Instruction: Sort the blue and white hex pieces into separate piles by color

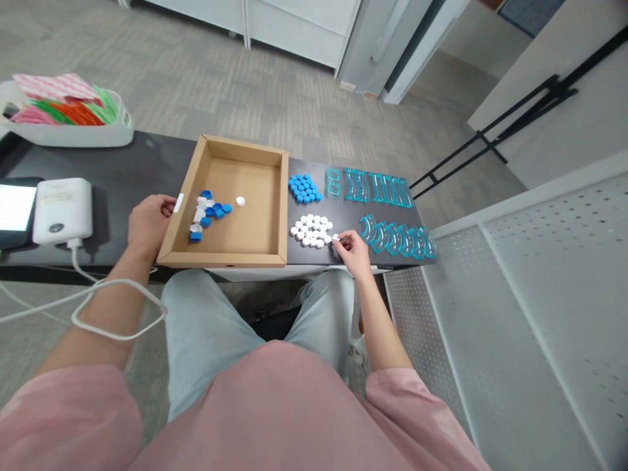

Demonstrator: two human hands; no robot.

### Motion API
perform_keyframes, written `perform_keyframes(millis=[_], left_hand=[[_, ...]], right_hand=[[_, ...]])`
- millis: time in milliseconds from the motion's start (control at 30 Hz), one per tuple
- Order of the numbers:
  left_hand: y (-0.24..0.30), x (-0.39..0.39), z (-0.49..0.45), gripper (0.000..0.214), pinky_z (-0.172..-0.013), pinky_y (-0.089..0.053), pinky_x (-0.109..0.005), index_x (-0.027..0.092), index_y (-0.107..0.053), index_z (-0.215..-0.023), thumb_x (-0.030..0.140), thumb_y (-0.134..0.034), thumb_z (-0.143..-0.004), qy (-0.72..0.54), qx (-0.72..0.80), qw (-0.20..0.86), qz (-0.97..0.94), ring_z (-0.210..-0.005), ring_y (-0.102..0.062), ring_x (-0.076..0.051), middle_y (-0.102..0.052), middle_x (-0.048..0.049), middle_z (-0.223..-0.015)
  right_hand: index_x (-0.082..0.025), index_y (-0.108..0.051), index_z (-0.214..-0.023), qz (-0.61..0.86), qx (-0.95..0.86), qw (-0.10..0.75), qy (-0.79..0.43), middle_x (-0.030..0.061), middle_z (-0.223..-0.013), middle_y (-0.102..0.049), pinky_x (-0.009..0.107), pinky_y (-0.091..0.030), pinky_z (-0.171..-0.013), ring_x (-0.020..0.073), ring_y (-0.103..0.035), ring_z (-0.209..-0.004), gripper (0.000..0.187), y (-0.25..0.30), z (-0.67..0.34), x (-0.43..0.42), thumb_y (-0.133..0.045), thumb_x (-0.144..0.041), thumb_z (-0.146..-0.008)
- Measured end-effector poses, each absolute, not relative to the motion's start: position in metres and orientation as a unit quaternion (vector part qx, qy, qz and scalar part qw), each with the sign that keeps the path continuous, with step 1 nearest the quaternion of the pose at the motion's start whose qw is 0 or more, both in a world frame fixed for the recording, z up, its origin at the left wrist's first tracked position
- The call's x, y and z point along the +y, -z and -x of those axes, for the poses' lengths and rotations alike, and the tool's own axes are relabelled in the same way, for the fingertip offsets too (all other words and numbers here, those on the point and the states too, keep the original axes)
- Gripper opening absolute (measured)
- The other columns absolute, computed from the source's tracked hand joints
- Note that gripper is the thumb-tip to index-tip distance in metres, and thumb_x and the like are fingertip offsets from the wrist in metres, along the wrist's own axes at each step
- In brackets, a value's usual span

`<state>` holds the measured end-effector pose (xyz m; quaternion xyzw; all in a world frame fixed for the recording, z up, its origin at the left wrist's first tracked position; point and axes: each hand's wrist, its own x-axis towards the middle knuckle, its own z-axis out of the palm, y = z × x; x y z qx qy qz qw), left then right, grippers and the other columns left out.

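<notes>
My left hand (149, 221) is at the left wall of a shallow cardboard box (287, 216), its curled fingers closed on the outer edge and partly hidden there. Inside the box, toward the left, lie several blue hexagonal pieces (218, 211) mixed with white ones. A single white hexagonal piece (240, 201) lies apart from them. My right hand (352, 252) pinches a white hexagonal piece (335, 238) between thumb and forefinger, at the right end of a cluster of white hexagonal pieces (311, 230). Behind that cluster is a group of blue hexagonal pieces (305, 188).
Clear teal-edged plastic pieces stand in a back row (377, 188) and a curved front row (398, 239) at the right. At the left are a white power bank (63, 210) with a looping cable (122, 337), a lit device (17, 212) and a white basket (73, 135) of colourful items.
</notes>
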<state>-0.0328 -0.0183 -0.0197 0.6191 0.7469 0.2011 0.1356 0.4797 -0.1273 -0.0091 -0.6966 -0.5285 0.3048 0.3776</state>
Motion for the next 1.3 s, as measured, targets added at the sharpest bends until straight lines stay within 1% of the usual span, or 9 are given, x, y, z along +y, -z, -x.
perform_keyframes(millis=[167, 300, 433, 567, 733, 867, 1000, 1133, 1300], left_hand=[[0.016, -0.021, 0.029, 0.044, -0.087, -0.053, -0.030, 0.013, -0.084, -0.127, 0.026, -0.059, -0.093, -0.193, 0.750, 0.132, -0.619, -0.097, -0.069, -0.024, -0.081, -0.0102, -0.114], [0.018, -0.021, 0.030, 0.039, -0.086, -0.051, -0.030, 0.015, -0.082, -0.129, 0.023, -0.062, -0.096, -0.178, 0.746, 0.139, -0.626, -0.100, -0.067, -0.024, -0.081, -0.0098, -0.118], [0.017, -0.021, 0.029, 0.035, -0.087, -0.050, -0.031, 0.016, -0.082, -0.129, 0.022, -0.065, -0.099, -0.182, 0.741, 0.150, -0.628, -0.101, -0.068, -0.024, -0.080, -0.0097, -0.121], [0.014, -0.024, 0.025, 0.033, -0.090, -0.051, -0.032, 0.016, -0.083, -0.127, 0.023, -0.064, -0.101, -0.194, 0.732, 0.162, -0.632, -0.105, -0.069, -0.024, -0.080, -0.0110, -0.122], [0.015, -0.025, 0.022, 0.028, -0.090, -0.053, -0.035, 0.021, -0.086, -0.118, 0.027, -0.063, -0.102, -0.223, 0.724, 0.170, -0.630, -0.106, -0.073, -0.027, -0.079, -0.0108, -0.115], [0.016, -0.024, 0.022, 0.028, -0.089, -0.053, -0.036, 0.023, -0.086, -0.116, 0.031, -0.062, -0.104, -0.229, 0.720, 0.169, -0.632, -0.109, -0.074, -0.029, -0.080, -0.0111, -0.116], [0.014, -0.025, 0.021, 0.025, -0.089, -0.054, -0.035, 0.024, -0.084, -0.113, 0.033, -0.061, -0.106, -0.219, 0.725, 0.169, -0.631, -0.110, -0.074, -0.029, -0.080, -0.0104, -0.116], [0.011, -0.025, 0.021, 0.027, -0.089, -0.052, -0.036, 0.020, -0.082, -0.119, 0.032, -0.060, -0.107, -0.204, 0.722, 0.172, -0.638, -0.110, -0.073, -0.028, -0.080, -0.0120, -0.119], [0.014, -0.021, 0.027, 0.036, -0.090, -0.050, -0.034, 0.017, -0.081, -0.131, 0.029, -0.061, -0.104, -0.176, 0.734, 0.165, -0.635, -0.108, -0.070, -0.026, -0.080, -0.0111, -0.125]], right_hand=[[-0.038, -0.063, -0.103, 0.691, -0.514, 0.404, -0.310, 0.0103, -0.111, -0.087, 0.052, -0.064, -0.087, 0.0326, -0.078, -0.093, 0.035, 0.013, -0.482, -0.125, -0.074, -0.065, -0.084], [-0.038, -0.060, -0.098, 0.703, -0.512, 0.410, -0.274, 0.0094, -0.102, -0.082, 0.053, -0.064, -0.086, 0.0333, -0.076, -0.090, 0.029, 0.007, -0.482, -0.124, -0.069, -0.062, -0.084], [-0.037, -0.064, -0.100, 0.665, -0.591, 0.386, -0.244, 0.0088, -0.100, -0.079, 0.052, -0.064, -0.086, 0.0319, -0.071, -0.085, 0.021, -0.015, -0.454, -0.100, -0.066, -0.058, -0.096], [-0.031, -0.073, -0.116, 0.542, -0.754, 0.278, -0.246, 0.0110, -0.123, -0.080, 0.049, -0.065, -0.099, 0.0296, -0.075, -0.098, 0.016, -0.036, -0.383, -0.045, -0.068, -0.042, -0.106], [-0.019, -0.070, -0.154, 0.447, -0.871, 0.079, -0.189, 0.0176, -0.155, -0.070, 0.046, -0.057, -0.120, 0.0307, -0.075, -0.129, 0.045, -0.036, -0.285, 0.029, -0.069, -0.023, -0.109], [-0.016, -0.079, -0.141, 0.447, -0.880, -0.007, -0.160, 0.0183, -0.141, -0.076, 0.045, -0.056, -0.119, 0.0325, -0.074, -0.129, 0.034, -0.030, -0.252, 0.053, -0.064, -0.013, -0.110], [-0.020, -0.080, -0.141, 0.437, -0.866, 0.101, -0.223, 0.0147, -0.132, -0.076, 0.044, -0.059, -0.113, 0.0287, -0.075, -0.115, 0.032, -0.045, -0.285, 0.035, -0.062, -0.021, -0.114], [-0.031, -0.084, -0.134, 0.483, -0.798, 0.267, -0.241, 0.0109, -0.125, -0.077, 0.051, -0.059, -0.116, 0.0318, -0.072, -0.123, 0.036, -0.069, -0.371, -0.015, -0.056, -0.047, -0.120], [-0.034, -0.079, -0.118, 0.649, -0.623, 0.368, -0.234, 0.0111, -0.111, -0.079, 0.055, -0.065, -0.094, 0.0350, -0.075, -0.102, 0.045, -0.061, -0.480, -0.093, -0.066, -0.074, -0.103]])
